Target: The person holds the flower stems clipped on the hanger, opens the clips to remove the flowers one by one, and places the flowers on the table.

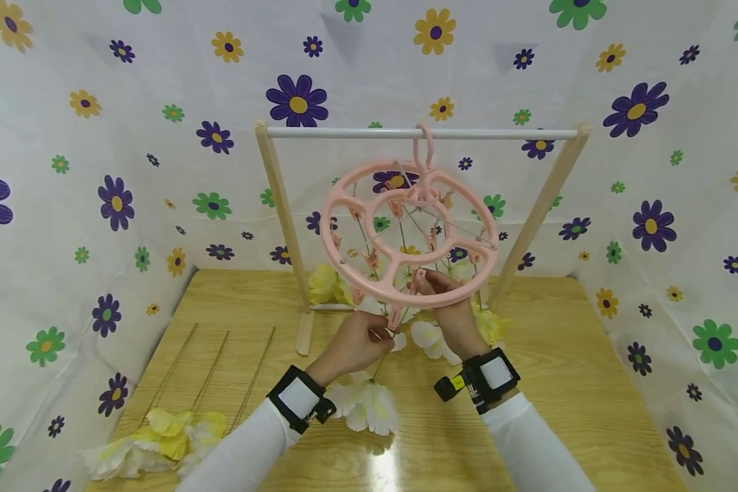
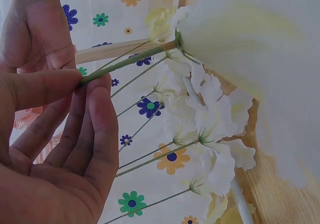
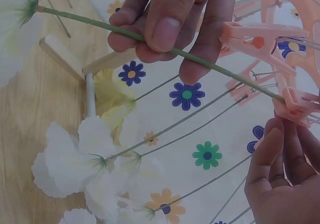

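Note:
My left hand (image 1: 357, 344) pinches the green stem (image 2: 127, 62) of a white artificial flower (image 1: 369, 404) between thumb and fingers. The bloom hangs low at the front and looms large in the left wrist view. Up and to the right, my right hand (image 1: 450, 304) pinches a pink clothespin (image 3: 296, 106) on the near side of a round pink hanger (image 1: 378, 290). In the right wrist view, the stem's upper end meets this clothespin. Another pink clip (image 3: 257, 40) dangles beside the left fingers.
The hanger hooks over a white rod (image 1: 344, 133) on wooden posts (image 1: 285, 219). Several clipped white and yellow flowers (image 3: 95, 159) hang upside down from it. Loose flowers (image 1: 160, 441) lie at the table's front left, stems pointing back. Flower-patterned cloth (image 1: 652, 171) encloses the table (image 1: 566, 383).

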The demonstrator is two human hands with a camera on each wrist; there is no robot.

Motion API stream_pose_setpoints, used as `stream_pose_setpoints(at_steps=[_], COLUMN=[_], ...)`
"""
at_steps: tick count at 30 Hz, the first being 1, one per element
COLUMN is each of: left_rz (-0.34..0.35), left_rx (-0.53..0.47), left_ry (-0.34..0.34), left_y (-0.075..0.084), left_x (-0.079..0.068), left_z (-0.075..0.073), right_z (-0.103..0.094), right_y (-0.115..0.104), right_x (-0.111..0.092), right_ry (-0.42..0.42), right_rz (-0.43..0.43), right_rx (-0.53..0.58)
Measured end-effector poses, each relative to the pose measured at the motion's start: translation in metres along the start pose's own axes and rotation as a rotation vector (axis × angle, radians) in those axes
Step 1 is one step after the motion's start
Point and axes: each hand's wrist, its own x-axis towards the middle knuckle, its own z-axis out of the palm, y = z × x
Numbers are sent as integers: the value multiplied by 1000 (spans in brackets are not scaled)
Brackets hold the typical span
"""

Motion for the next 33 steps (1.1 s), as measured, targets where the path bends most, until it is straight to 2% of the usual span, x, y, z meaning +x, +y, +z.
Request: stream_pose_setpoints(at_steps=[8, 19, 27, 33], left_rz=[9, 8, 28, 0], left_rx=[34, 33, 37, 67], left_ry=[-18, -21, -1, -34], left_y=[0, 2, 2, 4], left_x=[-2, 0, -3, -7], left_z=[-6, 0, -1, -4], right_z=[3, -6, -3, -2], right_y=[-3, -4, -5, -6], right_x=[1, -1, 0, 2], right_ry=[25, 26, 50, 84], right_rz=[7, 17, 53, -4], right_rx=[5, -18, 36, 82])
